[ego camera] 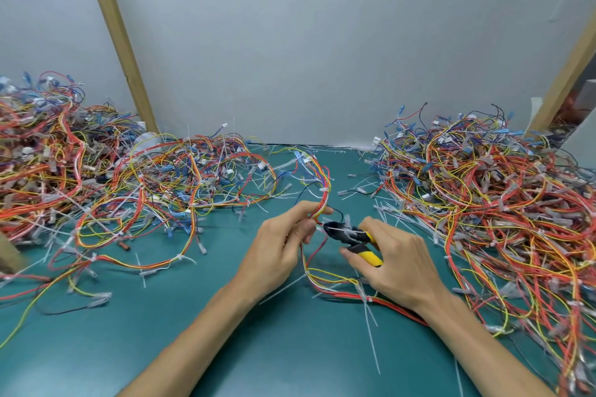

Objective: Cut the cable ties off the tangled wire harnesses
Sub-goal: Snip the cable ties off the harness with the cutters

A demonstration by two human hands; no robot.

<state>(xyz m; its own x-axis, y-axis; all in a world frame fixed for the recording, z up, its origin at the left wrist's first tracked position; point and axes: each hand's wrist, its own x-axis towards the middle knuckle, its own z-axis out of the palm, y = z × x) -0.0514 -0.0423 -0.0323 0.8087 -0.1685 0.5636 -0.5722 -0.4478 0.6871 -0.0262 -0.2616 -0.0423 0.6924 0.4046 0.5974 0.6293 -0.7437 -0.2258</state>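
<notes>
**Head view: cutters set across a held wire bundle, at a tie**

A wire bundle (pixel 321 201) is held in the left hand (pixel 277 245) above the middle of the green worktop (pixel 193 338), with the fingers curled round it. Yellow-handled cutters (pixel 350 237) are gripped in the right hand (pixel 396 264), with the black nose pointed left at the bundle, just below the left fingertips.

The key relation is that the bundle's long axis runs up and away from the person while the cutters lie across it, roughly at right angles. The tie being worked sits left of the right hand and touches or nearly touches the cutter tip. Motion blur hides whether it is actually between the blades. The right hand is judged the nearer one for the cut, and the left only steadies the bundle.

A second cable tie (pixel 325 191) is seen higher on the same bundle, past the left fingertips. The bundle's tail drops toward the person and passes under the right hand, where another tie (pixel 369 300) is seen.

Big wire piles are at left (pixel 96 171) and right (pixel 500 203). A loose cut tie (pixel 371 342) is seen on the worktop.

The likely risk is a wire being nicked along with the tie.
</notes>
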